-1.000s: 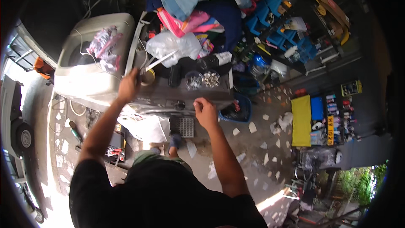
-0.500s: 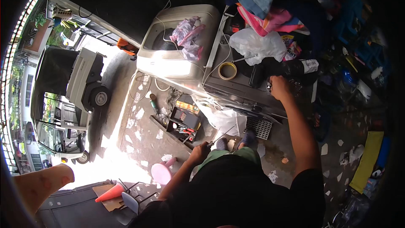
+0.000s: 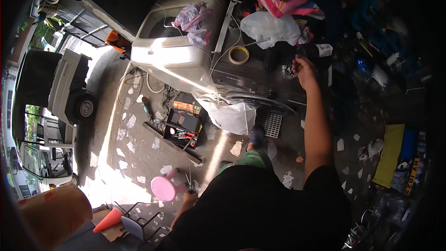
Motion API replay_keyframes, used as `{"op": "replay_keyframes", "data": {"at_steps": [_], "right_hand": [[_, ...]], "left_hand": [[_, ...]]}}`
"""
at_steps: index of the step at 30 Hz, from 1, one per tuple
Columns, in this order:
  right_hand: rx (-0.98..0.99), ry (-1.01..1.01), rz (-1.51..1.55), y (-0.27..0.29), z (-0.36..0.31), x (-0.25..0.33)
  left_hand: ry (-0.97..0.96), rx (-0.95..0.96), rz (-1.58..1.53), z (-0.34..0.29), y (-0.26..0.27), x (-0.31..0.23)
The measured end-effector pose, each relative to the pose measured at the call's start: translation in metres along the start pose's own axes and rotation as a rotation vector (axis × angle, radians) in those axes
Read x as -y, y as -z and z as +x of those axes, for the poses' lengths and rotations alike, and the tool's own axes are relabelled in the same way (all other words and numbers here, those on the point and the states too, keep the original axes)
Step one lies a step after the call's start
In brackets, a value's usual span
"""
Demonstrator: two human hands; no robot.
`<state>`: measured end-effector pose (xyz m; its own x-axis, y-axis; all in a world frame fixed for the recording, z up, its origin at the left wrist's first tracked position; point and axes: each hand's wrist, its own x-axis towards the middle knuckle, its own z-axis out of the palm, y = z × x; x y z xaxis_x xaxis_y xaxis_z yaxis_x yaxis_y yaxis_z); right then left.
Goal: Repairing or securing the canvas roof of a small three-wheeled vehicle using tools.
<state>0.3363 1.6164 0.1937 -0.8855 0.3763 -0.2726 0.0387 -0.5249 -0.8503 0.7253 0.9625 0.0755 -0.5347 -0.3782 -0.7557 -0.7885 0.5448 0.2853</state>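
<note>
My right hand [image 3: 304, 72] is raised over the dark flat-topped appliance [image 3: 232, 78], its fingers curled together. What they hold, if anything, is too small to make out. A small heap of shiny metal bits [image 3: 288, 70] lies beside its fingertips, and a black bottle [image 3: 316, 51] with a white label is just beyond. Low on the left, my left hand [image 3: 189, 197] is closed round the dark handle of a thin-shafted metal tool [image 3: 189, 176], which looks like a screwdriver. The shaft points up beside a pink stool [image 3: 163, 188]. My body partly covers the left forearm.
An open toolbox [image 3: 182, 128] with hand tools stands on the floor. A top-loading washing machine [image 3: 179, 49] carries bunched cloth. A roll of tape [image 3: 239, 55] and a white plastic bag [image 3: 270, 29] sit on the appliance. An orange cone [image 3: 109, 220] is at lower left.
My left hand has moved down and left with the tool, to beside the pink stool. My right hand has lifted slightly, fingers still curled. The view has shifted right.
</note>
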Motion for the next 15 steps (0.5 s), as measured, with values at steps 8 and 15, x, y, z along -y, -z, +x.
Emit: {"op": "replay_keyframes", "data": {"at_steps": [8,15], "right_hand": [[-0.195,-0.01,0.006,-0.017,-0.029,0.0],[-0.185,0.47,-1.572,-0.022,0.014,-0.02]], "left_hand": [[-0.132,0.025,-0.062,-0.034,0.042,0.07],[0.122,-0.087,-0.36,-0.038,0.063,0.121]]}}
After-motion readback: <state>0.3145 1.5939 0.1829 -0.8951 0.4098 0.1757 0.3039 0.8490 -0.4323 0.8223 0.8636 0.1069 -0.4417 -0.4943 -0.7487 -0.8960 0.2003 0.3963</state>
